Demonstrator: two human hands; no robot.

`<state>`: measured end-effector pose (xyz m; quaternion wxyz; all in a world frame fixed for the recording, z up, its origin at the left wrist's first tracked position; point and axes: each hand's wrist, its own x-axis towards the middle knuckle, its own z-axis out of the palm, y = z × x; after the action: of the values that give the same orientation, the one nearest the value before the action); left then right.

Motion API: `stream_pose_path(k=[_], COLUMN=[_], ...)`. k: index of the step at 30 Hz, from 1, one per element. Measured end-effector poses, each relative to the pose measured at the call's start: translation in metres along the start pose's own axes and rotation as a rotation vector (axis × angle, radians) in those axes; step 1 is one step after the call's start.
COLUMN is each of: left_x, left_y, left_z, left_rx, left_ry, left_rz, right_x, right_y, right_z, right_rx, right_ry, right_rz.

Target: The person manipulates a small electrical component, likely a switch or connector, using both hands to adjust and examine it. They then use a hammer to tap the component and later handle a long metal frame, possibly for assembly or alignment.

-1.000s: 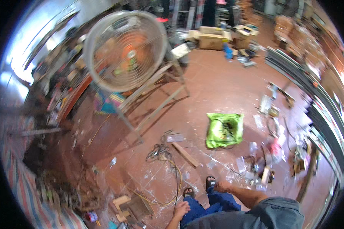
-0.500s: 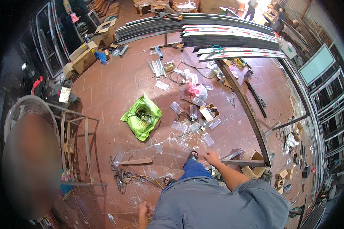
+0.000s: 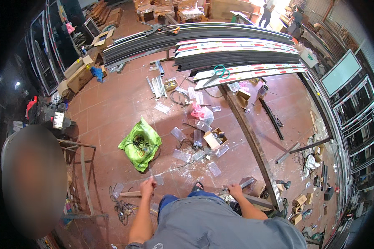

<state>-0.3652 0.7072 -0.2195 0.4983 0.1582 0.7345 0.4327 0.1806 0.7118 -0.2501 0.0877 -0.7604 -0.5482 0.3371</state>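
Note:
My left hand [image 3: 147, 186] hangs over the floor, its fingers loosely curled with nothing seen in them. It is nearest to a green bag [image 3: 140, 145] holding coiled dark cable. My right hand [image 3: 236, 191], also curled and apparently holding nothing, is beside the low metal crossbar [image 3: 259, 201] of a rack; whether they touch I cannot tell. Ahead on the rack lie long dark and white metal profiles [image 3: 237, 58]. A pair of teal-handled scissors [image 3: 221, 73] rests on their near edge.
On the floor are a small open carton [image 3: 215, 139], a pink and clear plastic bag [image 3: 202, 113] and clear plastic pieces [image 3: 182, 155]. A rusty rack beam [image 3: 253, 145] runs along my right. Tangled cords [image 3: 124, 211] lie left of me, near a metal frame [image 3: 86, 178]. A person [image 3: 266, 14] stands far off.
My left hand has risen forward from the lower edge. The view has shifted, and the rack and profiles now appear closer and further left. My right hand stays curled, lower in view.

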Motion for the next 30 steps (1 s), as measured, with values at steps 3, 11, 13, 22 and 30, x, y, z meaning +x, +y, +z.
stream_pose_path(k=[3, 11, 13, 22, 30], left_x=[0.008, 0.117, 0.14, 0.227, 0.203], left_y=[0.067, 0.162, 0.181, 0.232, 0.197], left_z=[0.08, 0.182, 0.185, 0.15, 0.135], left_rx=[0.075, 0.435, 0.587, 0.842, 0.446], left_ry=[-0.124, -0.499, -0.562, -0.506, -0.312], left_rz=[0.12, 0.281, 0.293, 0.303, 0.039], right_x=[0.039, 0.124, 0.141, 0.287, 0.417], right_y=[-0.058, -0.183, -0.221, -0.441, -0.463], right_z=[-0.042, -0.1, -0.111, -0.239, -0.28], right_rx=[0.138, 0.325, 0.334, -0.019, -0.664], right_ry=[-0.067, 0.127, 0.211, 0.594, 0.365], right_rz=[0.086, -0.044, -0.116, -0.744, -1.011])
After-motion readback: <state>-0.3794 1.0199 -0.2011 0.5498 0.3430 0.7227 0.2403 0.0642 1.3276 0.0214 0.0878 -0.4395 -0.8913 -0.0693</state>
